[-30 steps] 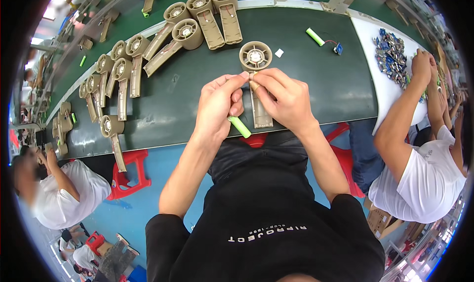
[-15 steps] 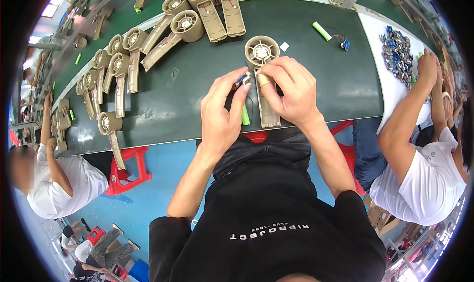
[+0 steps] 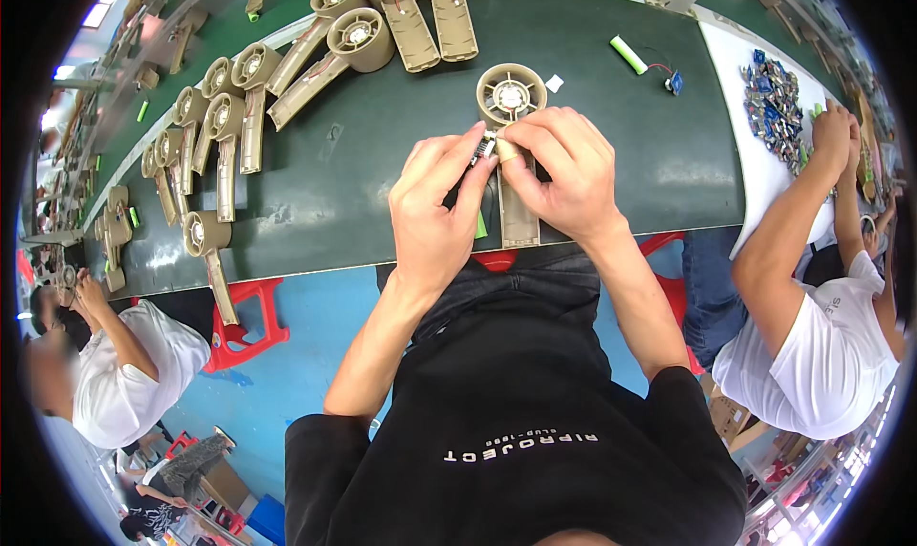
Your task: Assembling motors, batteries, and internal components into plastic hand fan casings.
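A small circuit board (image 3: 484, 148) is pinched between the thumb and index finger of my left hand (image 3: 432, 202). Close against its edge, the fingertips of my right hand (image 3: 565, 175) are pressed together; what they grip is too small to make out. A tan cover wraps one of the right fingers. Beneath both hands lies a tan handheld fan body (image 3: 519, 223), its round head pointing away from me and its handle toward me, partly covered by my right hand. A green battery cell (image 3: 480, 226) shows below my left hand, mostly hidden.
Several tan fan bodies (image 3: 361, 42) stand along the left and far side of the green table (image 3: 621, 145). Far right, a green cell (image 3: 628, 55) is wired to a blue board (image 3: 674, 83). A co-worker's hand (image 3: 834, 140) is beside a pile of boards (image 3: 774, 107).
My left hand has brought the board rightward, up to my right fingertips. More of the green cell is now hidden. The co-worker at the left has shifted posture.
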{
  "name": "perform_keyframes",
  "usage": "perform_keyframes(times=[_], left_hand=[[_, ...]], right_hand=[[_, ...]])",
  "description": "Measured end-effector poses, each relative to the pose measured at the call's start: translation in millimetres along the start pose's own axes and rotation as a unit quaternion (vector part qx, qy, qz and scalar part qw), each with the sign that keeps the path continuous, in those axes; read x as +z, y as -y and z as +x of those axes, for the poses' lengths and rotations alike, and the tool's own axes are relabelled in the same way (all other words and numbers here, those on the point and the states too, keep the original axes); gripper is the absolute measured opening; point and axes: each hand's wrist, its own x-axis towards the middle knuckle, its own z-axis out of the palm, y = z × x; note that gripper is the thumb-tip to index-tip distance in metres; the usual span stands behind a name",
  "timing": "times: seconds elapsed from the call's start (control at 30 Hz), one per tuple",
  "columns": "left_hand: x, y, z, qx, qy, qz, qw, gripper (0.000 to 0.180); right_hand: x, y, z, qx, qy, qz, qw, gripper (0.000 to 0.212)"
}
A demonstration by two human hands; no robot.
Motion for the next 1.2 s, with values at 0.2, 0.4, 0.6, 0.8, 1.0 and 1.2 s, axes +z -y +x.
perform_keyframes(times=[0.2, 0.4, 0.6, 0.8, 1.0, 1.2], left_hand=[[1, -1, -1, -0.017, -0.008, -0.002, 1.000, 0.030], [1, 1, -2, -0.012, -0.004, 0.004, 1.000, 0.032], [0, 3, 1, 0.056, 0.007, 0.049, 0.997, 0.034], [0, 8, 7, 0.115, 0.018, 0.067, 0.991, 0.033], [-6, 8, 12, 0.144, 0.056, 0.060, 0.986, 0.033], [-8, 10, 9, 0.136, 0.073, 0.037, 0.987, 0.035]], right_hand=[[1, 0, 0, -0.018, -0.009, 0.013, 1.000, 0.019], [1, 2, -1, -0.003, -0.005, 0.016, 1.000, 0.018], [1, 3, -1, 0.014, -0.006, 0.007, 1.000, 0.018], [2, 1, -1, 0.003, -0.006, 0.004, 1.000, 0.019], [3, -1, -3, -0.012, -0.011, 0.012, 1.000, 0.021], [1, 0, -7, -0.009, -0.013, 0.025, 1.000, 0.020]])
